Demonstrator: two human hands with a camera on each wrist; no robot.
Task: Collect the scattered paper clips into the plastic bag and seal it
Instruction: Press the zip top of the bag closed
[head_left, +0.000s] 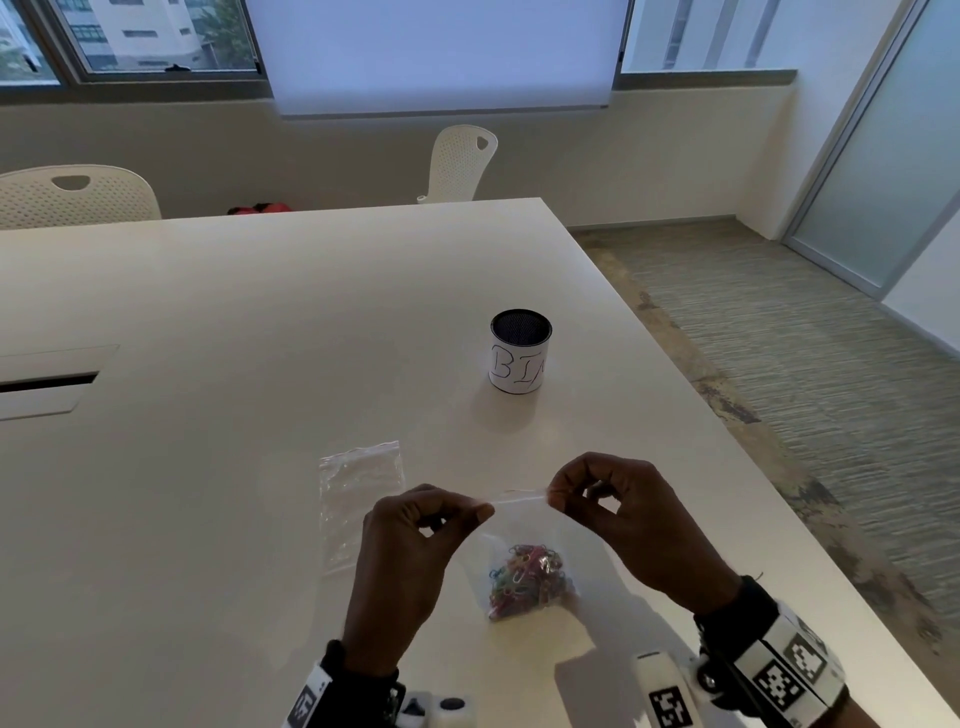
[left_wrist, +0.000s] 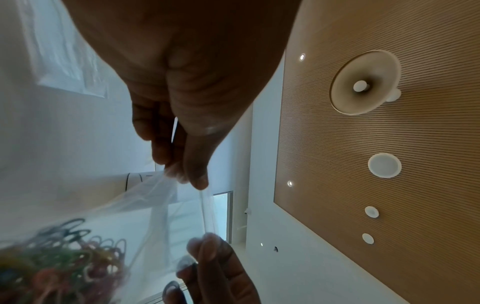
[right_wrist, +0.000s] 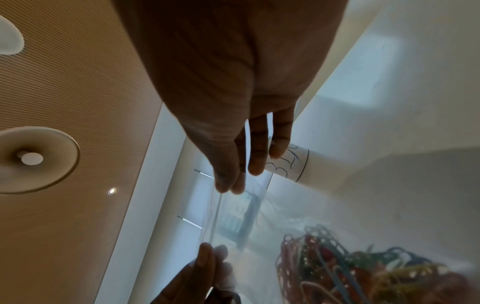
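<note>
Thumb and fingers of the left hand (head_left: 415, 525) pinch one end of the plastic bag's (head_left: 524, 525) top strip, and the right hand (head_left: 613, 499) pinches the other end. Between them the strip runs taut, left to right, held just above the table (head_left: 260, 312) near its front right corner. Below it the bag hangs with the paper clips (head_left: 527, 579) bunched at the bottom. Sealing likely means sliding along that axis; both hands are equally near. An empty second bag (head_left: 358, 499) lies just left; a labelled cup (head_left: 519, 358) stands farther back.
</note>
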